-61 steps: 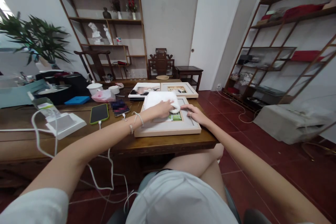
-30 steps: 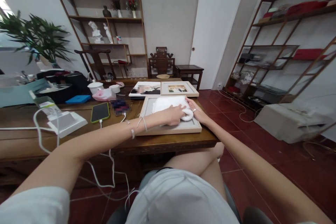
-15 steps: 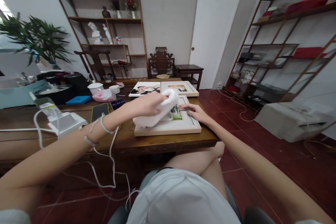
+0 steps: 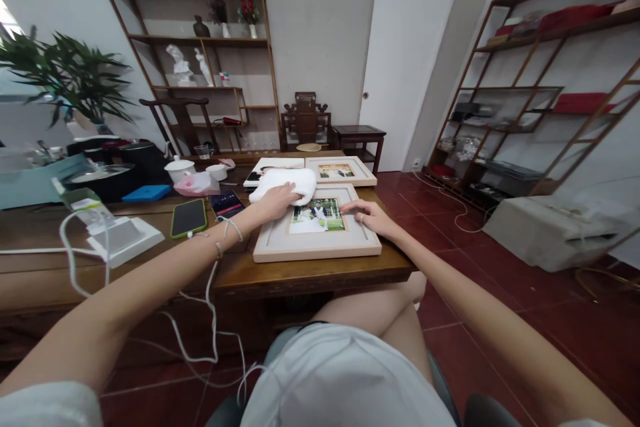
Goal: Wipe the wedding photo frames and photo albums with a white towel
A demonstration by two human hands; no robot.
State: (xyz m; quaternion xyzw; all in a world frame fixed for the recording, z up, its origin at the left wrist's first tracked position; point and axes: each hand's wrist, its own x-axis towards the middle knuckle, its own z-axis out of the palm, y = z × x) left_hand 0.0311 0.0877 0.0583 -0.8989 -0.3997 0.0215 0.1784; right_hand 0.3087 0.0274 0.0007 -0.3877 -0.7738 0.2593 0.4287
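A light wooden picture frame (image 4: 360, 251) lies flat near the table's front edge, with a green outdoor photo (image 4: 317, 216) inside a pale mat. My left hand (image 4: 277, 203) grips a folded white cloth (image 4: 286, 180) at the frame's far left corner. Part of a photo print (image 4: 255, 172) behind is covered by the cloth. On the frame's right side rests my right hand (image 4: 373, 217), its fingers stretched out beside the photo and a ring on one finger. Another framed photo (image 4: 367, 178) lies just beyond, at the back right.
Left of the frame are a green-edged phone (image 4: 189, 218), a dark phone (image 4: 226, 203) and a white box (image 4: 127, 240) with cables. Farther back stand a white lidded cup (image 4: 180, 169), a pink plastic bag (image 4: 197, 182) and a blue box (image 4: 147, 193). White cables (image 4: 213, 327) hang below the table edge.
My left hand has moved the white cloth away to the far left, lowering it and uncovering the green photo. My right hand stays on the frame.
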